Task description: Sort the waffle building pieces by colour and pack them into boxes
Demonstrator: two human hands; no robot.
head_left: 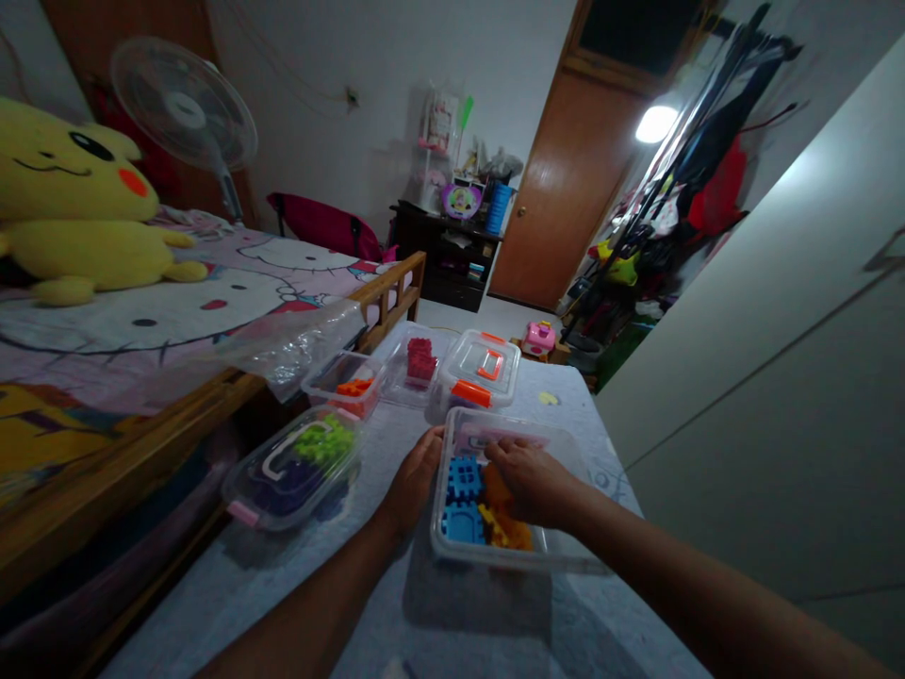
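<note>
A clear plastic box (487, 556) stands in front of me, with blue interlocking blocks (464, 500) on its left side and orange blocks (510, 533) beside them. My left hand (419, 467) holds the box at its left wall, near the far corner. Inside the box is my right hand (527, 476), its fingers bent downward over the orange blocks. Its fingertips are partly hidden, and I cannot see what is between them. Behind the fingers, a pinkish part (463, 439) shows at the far wall.
Left of the box sits a lidded container (283, 500) of green and purple pieces. Farther back are an open tub (318, 382) with orange pieces, a tray (396, 382) with red blocks and a box with orange clasps (463, 363). A wooden bed rail (212, 405) borders the table's left side.
</note>
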